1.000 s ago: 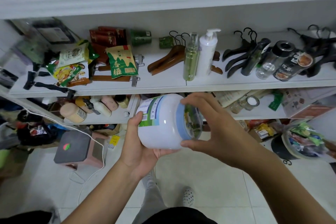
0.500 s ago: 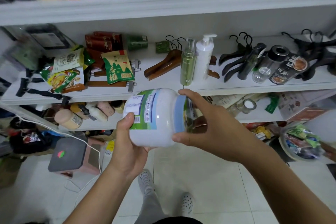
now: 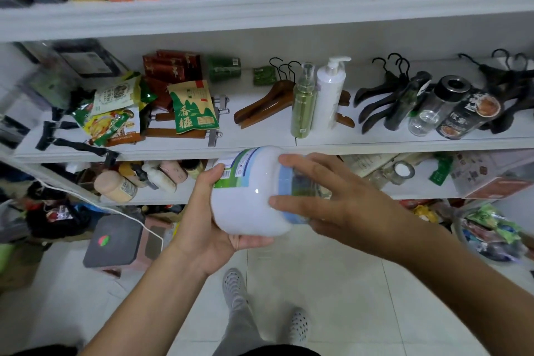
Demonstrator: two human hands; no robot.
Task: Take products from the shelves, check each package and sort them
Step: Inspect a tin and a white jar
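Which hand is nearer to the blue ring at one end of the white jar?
Right. The right hand grips the white jar at the blue ring itself. The left hand holds the opposite, labelled end, apart from the ring.

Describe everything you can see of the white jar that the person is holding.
The white jar looks like glossy plastic, rounded and wide. It is held on its side before the shelves, lid end to the right. A pale blue band rings that end. A green, blue and white label wraps the other end. The left hand cups it from below, thumb on the label; the right hand grips the lid end.
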